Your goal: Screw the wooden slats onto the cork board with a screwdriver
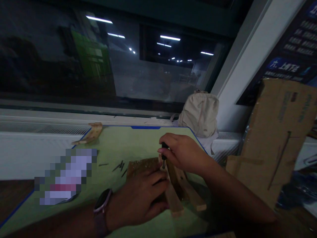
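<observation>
Right fingers (170, 137) round black-handled screwdriver (163, 156) over wooden strip (174, 200); left fingers (156, 177) against strip; backpack (201, 114) beyond.

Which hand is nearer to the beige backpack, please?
Right. The right hand, holding the screwdriver, is in front of the backpack, slightly left; the left hand is farther off, more left and nearer the wearer.

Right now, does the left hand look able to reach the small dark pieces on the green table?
Probably yes: the small dark pieces lie near the left hand, with nothing visible between. However, it rests on a wooden slat, so it would likely need to lift off first.
</observation>
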Motion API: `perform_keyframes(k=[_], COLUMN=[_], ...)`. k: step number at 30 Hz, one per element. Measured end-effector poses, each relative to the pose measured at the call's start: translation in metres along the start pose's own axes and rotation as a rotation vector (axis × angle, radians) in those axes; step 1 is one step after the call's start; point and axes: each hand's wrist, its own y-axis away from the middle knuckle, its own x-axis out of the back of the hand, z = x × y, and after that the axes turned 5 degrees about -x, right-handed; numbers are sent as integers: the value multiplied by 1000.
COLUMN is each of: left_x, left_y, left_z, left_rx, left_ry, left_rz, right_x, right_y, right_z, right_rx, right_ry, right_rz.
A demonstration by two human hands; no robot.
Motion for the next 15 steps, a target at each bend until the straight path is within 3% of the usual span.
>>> perform_keyframes(k=[5,9,15], left_x=[2,2,0], left_y=[-1,-2,-1], left_z=[0,0,-1], left_rx=[-37,-30,-40], left_ry=[36,23,5], left_rz=[36,21,11], right_x=[8,8,10], right_y=[5,4,2], right_z=[12,23,26], right_rx=[197,203,200], right_ry=[-298,-483,-386], right_rz=[-40,-12,51])
